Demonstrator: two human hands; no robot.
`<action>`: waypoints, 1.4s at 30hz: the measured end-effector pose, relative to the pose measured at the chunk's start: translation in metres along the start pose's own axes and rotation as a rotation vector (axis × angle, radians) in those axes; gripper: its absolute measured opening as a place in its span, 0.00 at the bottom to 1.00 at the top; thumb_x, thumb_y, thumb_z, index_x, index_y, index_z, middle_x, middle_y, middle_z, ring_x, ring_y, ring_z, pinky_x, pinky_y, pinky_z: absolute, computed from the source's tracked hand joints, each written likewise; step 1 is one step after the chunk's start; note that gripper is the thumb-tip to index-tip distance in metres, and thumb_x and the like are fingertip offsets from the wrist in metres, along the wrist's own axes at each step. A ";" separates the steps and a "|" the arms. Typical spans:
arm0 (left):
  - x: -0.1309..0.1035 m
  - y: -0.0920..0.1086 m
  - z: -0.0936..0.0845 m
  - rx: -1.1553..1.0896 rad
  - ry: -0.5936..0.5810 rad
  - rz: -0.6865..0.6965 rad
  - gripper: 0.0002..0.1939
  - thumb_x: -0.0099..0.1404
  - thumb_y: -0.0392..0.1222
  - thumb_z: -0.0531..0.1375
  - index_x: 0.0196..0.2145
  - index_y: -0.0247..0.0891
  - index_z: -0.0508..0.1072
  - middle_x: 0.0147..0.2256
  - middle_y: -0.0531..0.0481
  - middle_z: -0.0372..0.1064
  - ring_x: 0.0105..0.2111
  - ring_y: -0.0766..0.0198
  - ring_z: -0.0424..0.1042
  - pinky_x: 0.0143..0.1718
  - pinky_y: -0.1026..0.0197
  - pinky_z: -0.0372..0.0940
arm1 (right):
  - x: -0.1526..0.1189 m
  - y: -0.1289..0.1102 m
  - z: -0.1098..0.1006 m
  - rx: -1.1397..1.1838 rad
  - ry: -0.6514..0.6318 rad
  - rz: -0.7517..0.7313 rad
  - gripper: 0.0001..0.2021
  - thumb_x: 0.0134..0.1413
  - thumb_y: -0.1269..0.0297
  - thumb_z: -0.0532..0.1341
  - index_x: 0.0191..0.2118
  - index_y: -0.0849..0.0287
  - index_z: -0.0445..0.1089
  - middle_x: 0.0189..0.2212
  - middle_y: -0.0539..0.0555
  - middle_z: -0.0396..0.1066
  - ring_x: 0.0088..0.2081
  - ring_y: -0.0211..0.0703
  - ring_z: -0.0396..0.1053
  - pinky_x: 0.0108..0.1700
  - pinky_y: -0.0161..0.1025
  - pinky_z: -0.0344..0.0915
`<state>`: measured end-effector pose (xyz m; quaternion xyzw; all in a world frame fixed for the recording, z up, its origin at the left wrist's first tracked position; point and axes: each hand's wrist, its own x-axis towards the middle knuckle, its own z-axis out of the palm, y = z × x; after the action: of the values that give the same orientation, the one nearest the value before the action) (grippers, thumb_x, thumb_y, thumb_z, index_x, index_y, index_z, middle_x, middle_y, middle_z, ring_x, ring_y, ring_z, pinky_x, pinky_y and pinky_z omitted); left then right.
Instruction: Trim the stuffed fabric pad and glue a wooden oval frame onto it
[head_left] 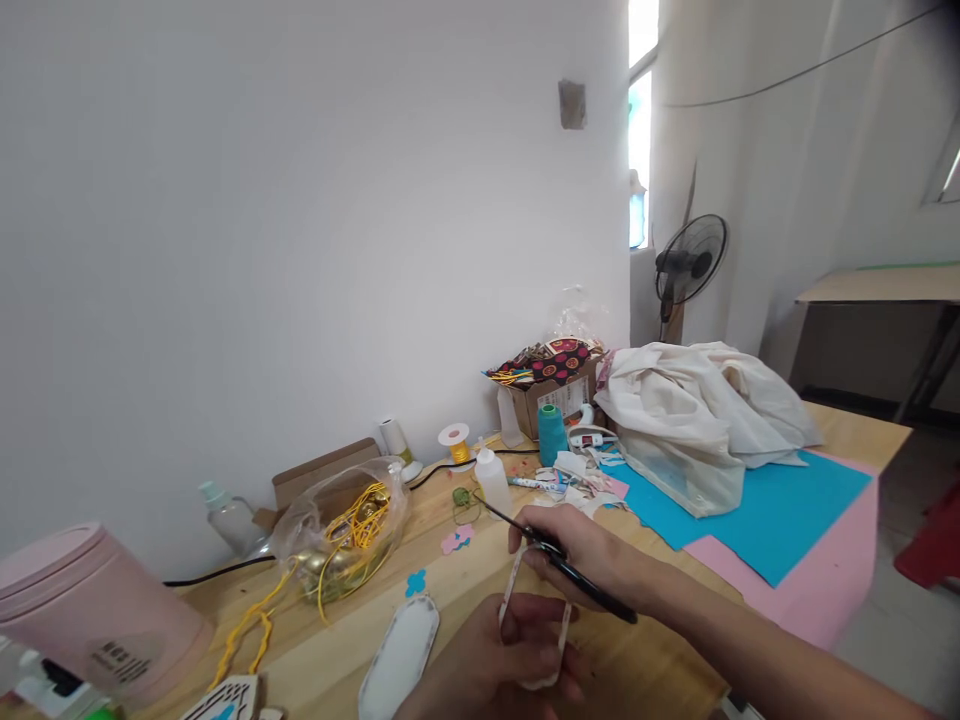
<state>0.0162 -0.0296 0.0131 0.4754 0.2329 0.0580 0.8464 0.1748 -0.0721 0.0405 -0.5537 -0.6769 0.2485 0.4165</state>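
Head view, from where I stand: right hand (574,545) has its grip wrapped round one pair of black-handled scissors (589,588), can't tell how far the blades are parted; left hand (502,655) has fingers curled round one bent white strip (564,635), held above the table (315,660), its top end right by the right fingers

Containers: one clear bag (300,525) with yellow cord (367,515) and several gold balls (311,562), too bunched to count; one cardboard box (531,410) at the wall, patterned fabric (559,370) heaped in it; one big white bag (675,400), contents hidden; one pink bin (97,600), lid on, inside unseen

Counts: two squeeze bottles (491,482), one teal thread cone (553,437), one yellow spool (459,452), one white panel (401,650) just beside the left hand
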 end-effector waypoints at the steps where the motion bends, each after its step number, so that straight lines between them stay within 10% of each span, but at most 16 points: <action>1: 0.002 0.000 0.002 0.019 0.058 0.012 0.14 0.47 0.33 0.65 0.35 0.32 0.73 0.27 0.45 0.75 0.23 0.67 0.72 0.17 0.72 0.59 | 0.002 0.003 0.001 -0.039 0.039 0.009 0.08 0.42 0.74 0.54 0.32 0.57 0.65 0.18 0.44 0.57 0.21 0.34 0.54 0.23 0.30 0.51; 13: 0.014 0.000 0.003 -0.131 0.536 0.267 0.11 0.45 0.33 0.66 0.31 0.33 0.74 0.25 0.48 0.75 0.26 0.65 0.73 0.24 0.68 0.66 | -0.034 0.037 0.000 -0.563 0.177 0.097 0.18 0.32 0.76 0.55 0.37 0.58 0.64 0.34 0.55 0.61 0.37 0.47 0.58 0.35 0.39 0.55; 32: 0.014 -0.009 0.006 0.013 0.504 0.268 0.15 0.46 0.38 0.66 0.33 0.31 0.75 0.26 0.46 0.75 0.26 0.64 0.73 0.27 0.65 0.66 | -0.025 0.050 0.009 -0.875 0.329 0.327 0.12 0.42 0.76 0.54 0.36 0.63 0.67 0.30 0.59 0.63 0.32 0.49 0.61 0.31 0.38 0.52; 42: 0.013 -0.005 0.007 -0.020 0.604 0.322 0.13 0.43 0.38 0.67 0.30 0.33 0.76 0.26 0.47 0.75 0.28 0.62 0.73 0.28 0.64 0.67 | -0.042 0.046 0.015 -0.790 0.342 0.178 0.18 0.37 0.78 0.54 0.39 0.60 0.67 0.32 0.56 0.61 0.35 0.48 0.60 0.34 0.38 0.55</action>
<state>0.0307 -0.0336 0.0079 0.4591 0.3944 0.3314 0.7238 0.1888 -0.0979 -0.0162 -0.7598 -0.5909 -0.0900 0.2558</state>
